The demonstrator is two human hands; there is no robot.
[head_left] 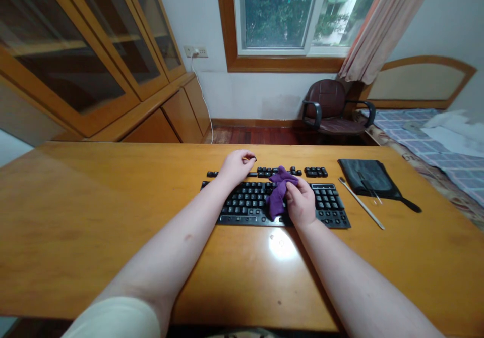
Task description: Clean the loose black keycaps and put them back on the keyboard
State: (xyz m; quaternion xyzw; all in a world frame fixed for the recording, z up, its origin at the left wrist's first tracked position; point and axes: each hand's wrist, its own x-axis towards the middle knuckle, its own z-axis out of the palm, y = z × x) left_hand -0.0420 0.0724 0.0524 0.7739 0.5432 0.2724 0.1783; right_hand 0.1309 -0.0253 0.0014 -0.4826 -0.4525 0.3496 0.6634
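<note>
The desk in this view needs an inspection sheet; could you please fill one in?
Surface: glossy wooden desk.
Work items: black keyboard, partly uncapped along its near edge; loose keycaps beyond it; purple cloth.
Clutter: black pouch, thin tool and pale brush, right of keyboard.
Hands: left hand pinches a small dark piece; right hand grips the cloth over the keyboard.
Cables: white cable hangs from wall socket.
Surroundings: cabinet, window, curtain, chair, bed.
</note>
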